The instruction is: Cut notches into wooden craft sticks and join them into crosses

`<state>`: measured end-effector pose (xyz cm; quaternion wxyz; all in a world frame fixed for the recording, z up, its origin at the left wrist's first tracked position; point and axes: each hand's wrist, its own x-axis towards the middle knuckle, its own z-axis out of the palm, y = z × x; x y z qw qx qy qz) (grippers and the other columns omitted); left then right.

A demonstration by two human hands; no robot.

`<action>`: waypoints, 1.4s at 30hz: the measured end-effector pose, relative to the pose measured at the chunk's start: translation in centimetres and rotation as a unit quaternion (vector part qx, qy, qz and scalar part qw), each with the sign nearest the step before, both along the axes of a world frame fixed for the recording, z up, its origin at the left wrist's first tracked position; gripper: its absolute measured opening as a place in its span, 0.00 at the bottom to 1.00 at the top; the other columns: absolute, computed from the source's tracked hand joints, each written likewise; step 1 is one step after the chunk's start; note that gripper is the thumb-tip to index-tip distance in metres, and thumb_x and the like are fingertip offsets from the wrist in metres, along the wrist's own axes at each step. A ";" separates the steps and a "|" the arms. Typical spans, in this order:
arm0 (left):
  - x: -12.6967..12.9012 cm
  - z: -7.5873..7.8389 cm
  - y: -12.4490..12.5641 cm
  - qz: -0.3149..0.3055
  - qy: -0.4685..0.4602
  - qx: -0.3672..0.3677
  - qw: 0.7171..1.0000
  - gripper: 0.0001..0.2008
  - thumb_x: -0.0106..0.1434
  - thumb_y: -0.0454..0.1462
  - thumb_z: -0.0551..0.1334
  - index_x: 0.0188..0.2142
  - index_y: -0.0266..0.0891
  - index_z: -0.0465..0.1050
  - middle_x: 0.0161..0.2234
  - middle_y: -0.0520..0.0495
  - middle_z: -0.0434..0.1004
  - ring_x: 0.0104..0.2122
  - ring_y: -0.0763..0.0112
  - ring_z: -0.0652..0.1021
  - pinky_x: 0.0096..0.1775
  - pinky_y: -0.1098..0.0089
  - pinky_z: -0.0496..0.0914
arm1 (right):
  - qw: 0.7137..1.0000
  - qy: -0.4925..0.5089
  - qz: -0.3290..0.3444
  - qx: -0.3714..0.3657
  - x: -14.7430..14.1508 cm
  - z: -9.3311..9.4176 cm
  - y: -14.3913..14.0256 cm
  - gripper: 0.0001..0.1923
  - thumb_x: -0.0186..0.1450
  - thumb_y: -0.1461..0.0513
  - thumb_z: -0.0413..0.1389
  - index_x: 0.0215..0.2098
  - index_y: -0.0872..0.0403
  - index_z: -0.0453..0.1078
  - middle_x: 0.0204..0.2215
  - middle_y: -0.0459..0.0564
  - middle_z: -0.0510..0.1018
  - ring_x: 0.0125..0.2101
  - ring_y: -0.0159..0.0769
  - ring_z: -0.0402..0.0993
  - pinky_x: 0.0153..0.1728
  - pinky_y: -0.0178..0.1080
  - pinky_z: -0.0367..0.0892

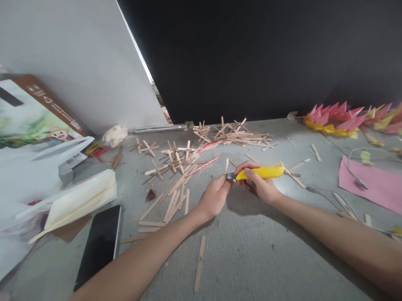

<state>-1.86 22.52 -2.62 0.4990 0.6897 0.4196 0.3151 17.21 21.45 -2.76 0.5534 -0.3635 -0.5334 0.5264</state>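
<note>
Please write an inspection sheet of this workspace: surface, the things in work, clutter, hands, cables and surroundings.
Surface: grey floor, rough, lit from above.
Things in work: yellow cutter; wooden stick at its blade end; stick pile; second heap.
Clutter: phone, open booklet, printed box, crumpled paper, pink sheet, folded paper flowers.
Hands: right hand has its grip on the cutter; left hand pinches the stick.
Cables: white cable over the pink sheet.
Surroundings: white wall, black panel.

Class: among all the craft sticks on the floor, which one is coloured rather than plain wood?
The pink stick lying slanted atop the pile left of the hands; the others are bare wood.
</note>
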 end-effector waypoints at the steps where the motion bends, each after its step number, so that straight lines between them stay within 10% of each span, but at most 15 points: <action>1: 0.0 0.0 0.0 0.000 0.000 0.001 1.000 0.15 0.73 0.45 0.52 0.32 0.41 0.65 0.23 0.55 0.63 0.28 0.70 0.67 0.32 0.70 0.60 | 1.000 0.002 -0.001 -0.001 0.0 0.0 0.0 0.16 0.72 0.49 0.58 0.38 0.52 0.77 0.24 0.47 0.77 0.21 0.34 0.68 0.21 0.36 0.59; 42: 0.0 0.4 -0.2 0.005 0.042 0.025 0.999 0.14 0.72 0.42 0.53 0.29 0.42 0.60 0.24 0.53 0.66 0.30 0.67 0.71 0.33 0.69 0.60 | 1.000 0.007 -0.022 -0.011 0.0 -0.3 0.1 0.20 0.70 0.44 0.59 0.37 0.51 0.78 0.26 0.49 0.78 0.22 0.36 0.68 0.21 0.38 0.60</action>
